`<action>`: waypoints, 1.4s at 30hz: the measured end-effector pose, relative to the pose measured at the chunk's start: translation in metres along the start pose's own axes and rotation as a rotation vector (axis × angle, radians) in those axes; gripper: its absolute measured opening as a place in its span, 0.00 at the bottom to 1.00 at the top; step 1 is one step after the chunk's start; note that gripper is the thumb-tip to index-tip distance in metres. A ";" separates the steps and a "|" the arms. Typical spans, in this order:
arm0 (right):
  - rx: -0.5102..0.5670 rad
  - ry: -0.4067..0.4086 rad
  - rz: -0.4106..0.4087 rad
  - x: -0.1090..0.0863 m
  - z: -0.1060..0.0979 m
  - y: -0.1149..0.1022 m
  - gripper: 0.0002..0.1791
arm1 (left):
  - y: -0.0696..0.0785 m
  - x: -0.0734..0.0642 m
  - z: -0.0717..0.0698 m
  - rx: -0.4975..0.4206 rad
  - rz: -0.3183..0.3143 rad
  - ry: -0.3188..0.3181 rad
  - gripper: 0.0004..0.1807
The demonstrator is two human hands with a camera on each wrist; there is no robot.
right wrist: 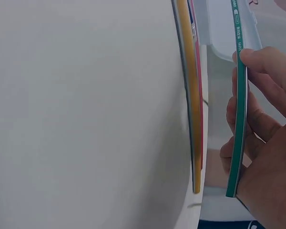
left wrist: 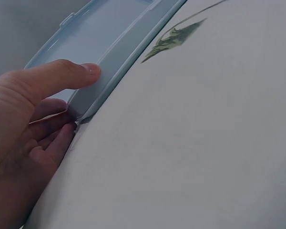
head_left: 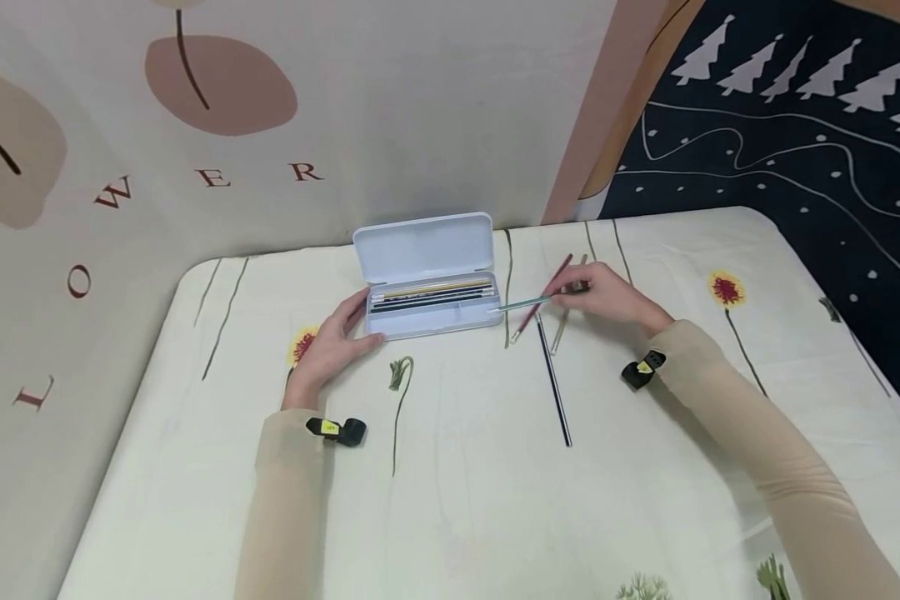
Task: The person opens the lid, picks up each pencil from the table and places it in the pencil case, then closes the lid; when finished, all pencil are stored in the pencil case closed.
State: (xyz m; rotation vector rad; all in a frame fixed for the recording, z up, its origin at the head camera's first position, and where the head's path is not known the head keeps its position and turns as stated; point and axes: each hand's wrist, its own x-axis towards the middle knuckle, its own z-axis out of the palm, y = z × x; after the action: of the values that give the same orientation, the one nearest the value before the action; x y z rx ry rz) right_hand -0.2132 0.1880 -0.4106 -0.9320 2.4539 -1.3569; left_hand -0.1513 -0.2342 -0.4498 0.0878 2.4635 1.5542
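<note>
My left hand (head_left: pixel 334 346) grips the left end of an open pale-blue pencil case (head_left: pixel 435 329). In the left wrist view its thumb (left wrist: pixel 88 74) lies on the case's front wall, the other fingers behind the corner. Several pencils (head_left: pixel 431 297) lie lengthwise inside the case, towards the back. Between thumb and fingers my right hand (head_left: pixel 600 292) pinches a green pencil (right wrist: pixel 239 114); the pencil's far end is over the case's right end. Below that hand, a red pencil (head_left: pixel 560 271), a yellowish pencil (head_left: pixel 558 333) and a dark striped pencil (head_left: pixel 554 381) lie on the cloth.
The case's hinged lid (head_left: pixel 423 250) stands raised at the back, near the patterned wall hanging (head_left: pixel 435 125). A white flower-print cloth (head_left: pixel 457 483) covers the table. At the right, a dark cloth with printed trees (head_left: pixel 780 167) hangs beyond the table edge.
</note>
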 end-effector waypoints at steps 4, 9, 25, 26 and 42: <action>-0.012 0.003 0.015 0.007 0.006 0.012 0.08 | 0.000 0.001 -0.001 -0.006 -0.002 -0.002 0.47; 0.005 0.004 0.019 0.016 0.012 0.010 0.07 | 0.001 0.001 -0.001 -0.014 -0.004 -0.002 0.47; -0.049 0.029 0.046 0.045 0.033 -0.011 0.08 | 0.002 0.000 0.000 -0.017 -0.005 0.002 0.47; -0.052 0.028 0.050 0.047 0.034 -0.012 0.08 | 0.002 0.000 0.000 -0.017 -0.006 0.004 0.47; -0.102 -0.024 0.035 0.076 0.043 -0.026 0.08 | 0.008 -0.002 0.000 -0.041 -0.020 -0.001 0.47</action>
State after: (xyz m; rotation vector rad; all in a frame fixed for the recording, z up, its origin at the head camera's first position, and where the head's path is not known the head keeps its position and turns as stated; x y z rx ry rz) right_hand -0.2426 0.1015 -0.4034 -0.9164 2.5296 -1.2128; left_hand -0.1496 -0.2308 -0.4420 0.0565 2.4225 1.5955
